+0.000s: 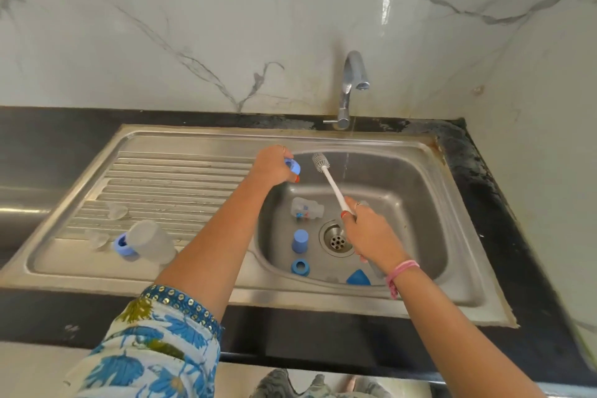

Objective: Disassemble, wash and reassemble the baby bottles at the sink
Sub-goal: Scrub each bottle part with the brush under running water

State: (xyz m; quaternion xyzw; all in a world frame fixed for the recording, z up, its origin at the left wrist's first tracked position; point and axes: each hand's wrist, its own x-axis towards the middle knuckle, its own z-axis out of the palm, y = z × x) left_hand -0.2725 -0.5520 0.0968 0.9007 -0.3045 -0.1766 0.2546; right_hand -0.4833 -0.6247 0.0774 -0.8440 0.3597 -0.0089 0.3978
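While water runs in a thin stream from the tap [354, 74] into the basin, we see the two hands held apart over the sink [420, 152], each closed on something. The left hand [274, 165] is curled around a blue ring [292, 166] at the basin's left edge, its fingers wrapped over the top so that only part of the ring shows. The right hand [368, 229] grips the lower end of a white brush [329, 179], whose handle slants up and away from it; the grey bristle head sits just beside the left hand, between that hand and the stream. Below the left hand, on the basin floor, a clear bottle [306, 208] lies on its side. Just left of the right hand is the drain [337, 240], and beside the drain stands a blue cap [300, 241]. Nearer to us than that cap lies a second blue ring [300, 267], and under the right wrist a blue dome-shaped piece [358, 277] rests against the near wall of the basin. Well to the left of both hands, on the ribbed drainboard [168, 178], another bottle [147, 241] lies tipped over with a blue ring on its neck; two clear pieces near it are too faint for us to identify. The black desk [48, 132] frames the sink.
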